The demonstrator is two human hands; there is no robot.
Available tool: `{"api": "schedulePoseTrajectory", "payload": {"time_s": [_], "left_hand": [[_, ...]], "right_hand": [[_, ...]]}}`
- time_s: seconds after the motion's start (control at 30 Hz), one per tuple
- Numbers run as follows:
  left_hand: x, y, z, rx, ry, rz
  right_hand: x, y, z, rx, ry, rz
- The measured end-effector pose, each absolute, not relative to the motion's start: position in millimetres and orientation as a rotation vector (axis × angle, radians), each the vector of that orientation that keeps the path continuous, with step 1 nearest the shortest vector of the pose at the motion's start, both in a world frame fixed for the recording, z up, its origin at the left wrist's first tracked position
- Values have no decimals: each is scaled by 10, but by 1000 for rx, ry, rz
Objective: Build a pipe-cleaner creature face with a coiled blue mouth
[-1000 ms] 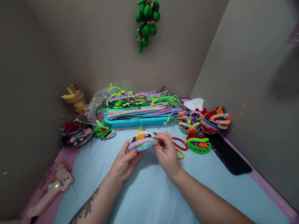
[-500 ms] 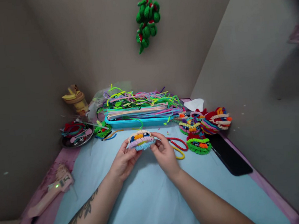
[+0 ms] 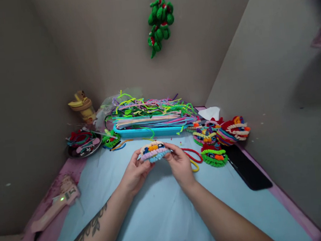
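Both my hands hold a small round pipe-cleaner figure (image 3: 154,151) above the light blue table mat (image 3: 159,213). It has pink, purple and light blue fuzzy rows, an orange bit and dark eyes. My left hand (image 3: 134,172) grips its left side with closed fingers. My right hand (image 3: 180,164) pinches its right edge. A red pipe-cleaner loop (image 3: 193,154) and a yellow one (image 3: 194,166) lie just right of my right hand.
A blue tray (image 3: 147,131) heaped with coloured pipe cleaners stands at the back. Several finished figures (image 3: 217,139) sit at the right, near a black phone (image 3: 249,170). A metal dish (image 3: 83,144), a pink glue gun (image 3: 54,208) and a hanging green ornament (image 3: 159,18) are also in view.
The figure stays in both hands and has turned slightly. My right fingers shifted along its right edge. The view drifted a little.
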State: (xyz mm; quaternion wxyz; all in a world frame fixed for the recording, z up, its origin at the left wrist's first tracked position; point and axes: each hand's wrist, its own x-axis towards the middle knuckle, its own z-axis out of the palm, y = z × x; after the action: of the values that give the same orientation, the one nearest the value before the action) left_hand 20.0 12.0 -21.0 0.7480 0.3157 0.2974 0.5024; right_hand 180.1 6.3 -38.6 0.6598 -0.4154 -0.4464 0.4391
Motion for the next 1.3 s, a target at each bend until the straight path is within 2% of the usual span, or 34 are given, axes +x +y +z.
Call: {"api": "schedulePoseTrajectory", "payload": {"time_s": [0.23,0.83,1.3], "left_hand": [[278,85,-166,633,633,1235],[448,-7,-233,537,744,1409],[470,11,-268,524,748,1423]], "right_hand": [[1654,16,-393,-892,-942,1052],[1458,-12,-507,-1093,-1157,661],[1475,-15,-499,-1140,-1188,634]]}}
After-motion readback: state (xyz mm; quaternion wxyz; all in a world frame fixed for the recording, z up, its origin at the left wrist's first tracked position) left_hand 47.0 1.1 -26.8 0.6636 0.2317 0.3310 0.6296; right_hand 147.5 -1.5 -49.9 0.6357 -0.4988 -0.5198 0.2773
